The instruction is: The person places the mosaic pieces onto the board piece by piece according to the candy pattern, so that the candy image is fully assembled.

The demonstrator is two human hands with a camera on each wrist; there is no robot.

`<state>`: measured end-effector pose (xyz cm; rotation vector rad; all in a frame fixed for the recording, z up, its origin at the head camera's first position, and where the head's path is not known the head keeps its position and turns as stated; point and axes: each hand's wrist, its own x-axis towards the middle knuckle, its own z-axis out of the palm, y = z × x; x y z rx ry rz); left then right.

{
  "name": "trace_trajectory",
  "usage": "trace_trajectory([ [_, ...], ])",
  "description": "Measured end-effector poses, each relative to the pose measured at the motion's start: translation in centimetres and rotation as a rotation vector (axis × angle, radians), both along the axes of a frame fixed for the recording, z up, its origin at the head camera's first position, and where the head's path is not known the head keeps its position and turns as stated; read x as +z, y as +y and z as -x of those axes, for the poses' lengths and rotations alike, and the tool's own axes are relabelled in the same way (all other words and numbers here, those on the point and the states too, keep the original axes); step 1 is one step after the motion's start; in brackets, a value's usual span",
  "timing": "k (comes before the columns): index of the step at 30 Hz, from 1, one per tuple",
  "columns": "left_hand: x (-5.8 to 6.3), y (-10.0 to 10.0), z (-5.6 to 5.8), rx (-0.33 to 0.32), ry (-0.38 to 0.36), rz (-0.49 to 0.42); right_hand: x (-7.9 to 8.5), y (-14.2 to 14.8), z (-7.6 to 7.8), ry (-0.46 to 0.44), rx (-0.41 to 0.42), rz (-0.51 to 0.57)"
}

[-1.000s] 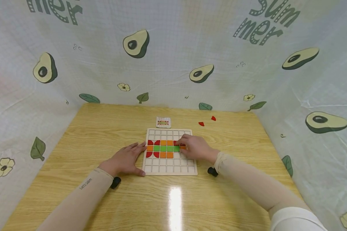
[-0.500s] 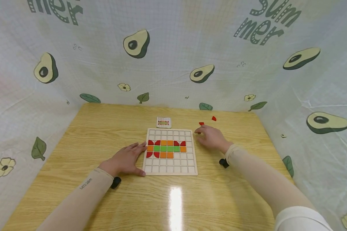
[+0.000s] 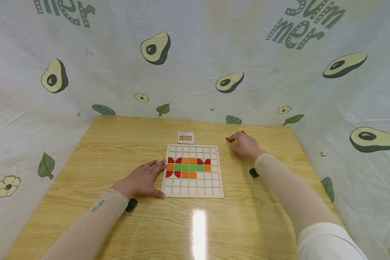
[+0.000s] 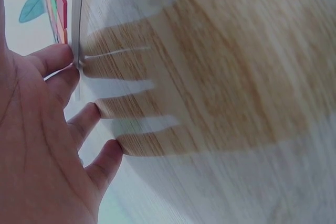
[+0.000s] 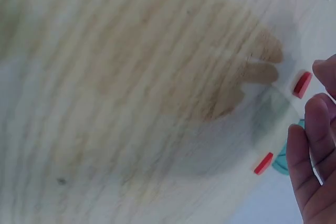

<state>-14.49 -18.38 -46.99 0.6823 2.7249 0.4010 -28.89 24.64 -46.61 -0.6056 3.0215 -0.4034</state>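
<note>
A wooden grid board [image 3: 195, 187] lies flat on the table, with red quarter-round, orange and green square tiles in its middle rows. My left hand [image 3: 143, 178] rests at the board's left edge, fingers spread; the left wrist view shows fingertips touching the edge and the tabletop. Beyond the board's upper right, my right hand [image 3: 246, 146] is over the table beside a red quarter-round tile [image 5: 302, 84]. Its thumb and fingers are loosely bent, with a gap to that tile in the right wrist view. Another red tile [image 5: 263, 163] lies past the fingers, partly hidden in the head view.
A small pattern card [image 3: 186, 137] lies behind the board. The wooden table [image 3: 117, 137] meets a hanging cloth [image 3: 188, 72] with avocado prints at the back and sides. Each wrist carries a small black device [image 3: 254, 173].
My right hand has left the board's right side, where two red tiles now show in the upper coloured row, and moved up and right to the loose red tiles. My left hand stays put.
</note>
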Motion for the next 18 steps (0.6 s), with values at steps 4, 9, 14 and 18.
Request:
trace_trajectory([
  [4,0.1,0.0,0.0,-0.002,-0.001,-0.001,-0.4,0.2,1.1,0.008,-0.001,-0.004],
  [9,0.0,0.2,0.0,-0.01,-0.002,-0.012,-0.3,-0.2,1.5,-0.04,-0.026,-0.039],
  [14,0.1,0.2,-0.1,-0.006,-0.003,-0.006,-0.9,-0.5,2.1,-0.061,-0.015,-0.05],
  [18,0.2,0.0,-0.1,0.004,-0.001,-0.001,-1.5,-0.5,2.3,-0.051,0.009,-0.022],
])
